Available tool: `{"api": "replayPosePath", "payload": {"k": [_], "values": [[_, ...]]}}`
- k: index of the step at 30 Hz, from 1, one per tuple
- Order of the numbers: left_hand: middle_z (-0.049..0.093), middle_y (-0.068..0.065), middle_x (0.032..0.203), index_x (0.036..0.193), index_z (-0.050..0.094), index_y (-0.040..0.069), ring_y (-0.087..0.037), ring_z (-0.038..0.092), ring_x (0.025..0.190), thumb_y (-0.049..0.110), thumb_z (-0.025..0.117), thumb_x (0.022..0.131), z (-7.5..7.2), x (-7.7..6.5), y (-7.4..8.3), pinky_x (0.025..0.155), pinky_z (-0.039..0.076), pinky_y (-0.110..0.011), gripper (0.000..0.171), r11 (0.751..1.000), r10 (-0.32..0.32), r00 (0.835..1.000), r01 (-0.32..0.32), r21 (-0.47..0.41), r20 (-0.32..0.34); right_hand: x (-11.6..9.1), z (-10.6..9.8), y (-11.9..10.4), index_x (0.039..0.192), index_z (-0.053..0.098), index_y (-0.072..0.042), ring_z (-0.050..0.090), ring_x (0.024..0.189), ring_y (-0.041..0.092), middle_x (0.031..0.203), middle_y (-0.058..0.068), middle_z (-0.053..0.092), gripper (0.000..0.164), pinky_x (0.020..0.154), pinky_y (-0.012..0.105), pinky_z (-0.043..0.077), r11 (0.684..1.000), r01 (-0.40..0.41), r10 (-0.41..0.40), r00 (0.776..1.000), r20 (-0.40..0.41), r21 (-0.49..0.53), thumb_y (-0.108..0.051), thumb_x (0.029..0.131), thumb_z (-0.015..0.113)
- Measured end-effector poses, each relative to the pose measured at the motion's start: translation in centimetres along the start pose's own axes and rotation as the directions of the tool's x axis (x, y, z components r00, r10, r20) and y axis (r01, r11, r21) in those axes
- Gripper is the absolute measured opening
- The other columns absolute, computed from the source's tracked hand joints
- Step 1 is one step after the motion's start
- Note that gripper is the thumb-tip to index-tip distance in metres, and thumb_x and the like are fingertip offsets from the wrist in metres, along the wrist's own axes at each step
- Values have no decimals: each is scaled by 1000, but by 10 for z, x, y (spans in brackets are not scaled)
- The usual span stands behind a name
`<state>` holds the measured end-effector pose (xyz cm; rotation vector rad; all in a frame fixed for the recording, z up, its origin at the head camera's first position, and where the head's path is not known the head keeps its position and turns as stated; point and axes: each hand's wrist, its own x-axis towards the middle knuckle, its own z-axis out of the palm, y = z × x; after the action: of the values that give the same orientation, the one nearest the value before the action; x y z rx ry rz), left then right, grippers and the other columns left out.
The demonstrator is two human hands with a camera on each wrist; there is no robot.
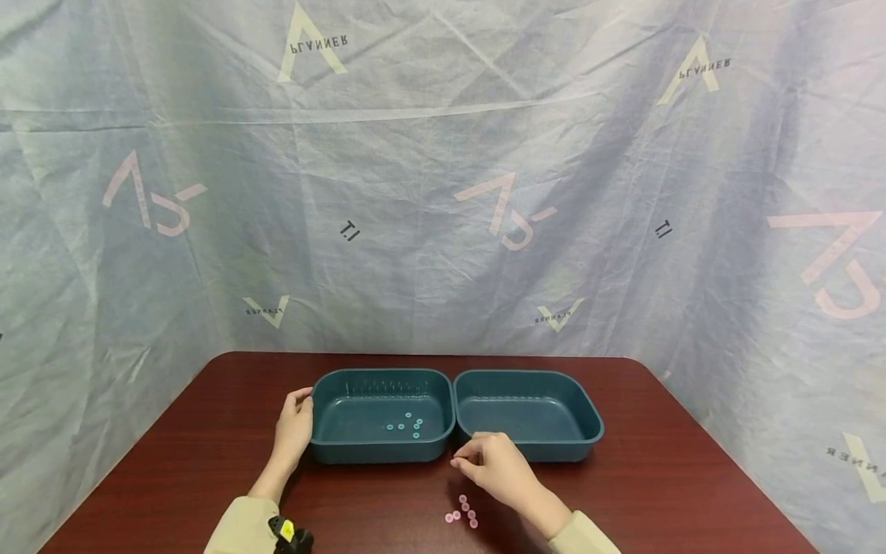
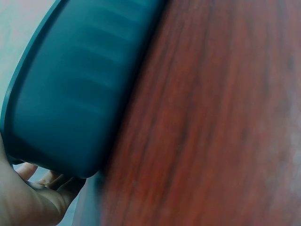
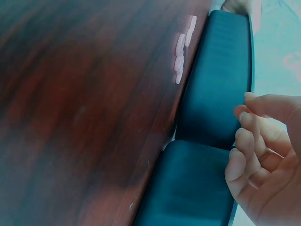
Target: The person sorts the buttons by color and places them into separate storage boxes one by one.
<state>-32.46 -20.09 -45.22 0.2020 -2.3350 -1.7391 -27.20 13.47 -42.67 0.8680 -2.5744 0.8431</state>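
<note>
– Pale sleeves at the near edge. Farthest back, a printed curtain; before it, a dark red bench.

– Tubs?

– Two, end to end on the bench: left tub, right tub.

– Hands?

– Left hand grasping the left tub at its outer end. Right hand on the near side, by where the tubs meet; thumb and forefinger close together, other fingers curled. Cannot tell whether anything sits between the tips.

– Smallest last: buttons.

– Six blue-green buttons, loosely clustered on the left tub's floor. Six pink buttons on the bench, nearer the person than the tubs.

– How far along?

– About halfway, my judgement. Blue-green lot looks done; pink lot looks left. No button visible in the right tub, so that side seems barely begun, if at all.
</note>
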Motion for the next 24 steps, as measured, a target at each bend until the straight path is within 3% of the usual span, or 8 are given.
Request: {"api": "replayPosePath", "payload": {"k": [8, 24], "values": [[30, -28, 144, 142, 26, 1, -42, 30, 133, 31, 21, 103, -1, -1, 0, 102, 30, -57, 50, 1000, 1, 1000, -1, -9, 18, -2, -2, 2, 79, 76, -15, 46, 57, -6, 71, -10, 65, 5, 53, 14, 41, 999, -29, 27, 997, 75, 16, -17, 81, 73], [32, -28, 143, 142, 28, 1, -42, 31, 132, 30, 22, 103, -1, 0, 0, 101, 31, -57, 48, 1000, -9, 1000, 9, -6, 10, -7, -6, 3, 81, 77, -10, 42, 57, -5, 69, -12, 60, 6, 52, 15, 38, 999, -42, 38, 980, 195, 18, -15, 79, 73]]}}
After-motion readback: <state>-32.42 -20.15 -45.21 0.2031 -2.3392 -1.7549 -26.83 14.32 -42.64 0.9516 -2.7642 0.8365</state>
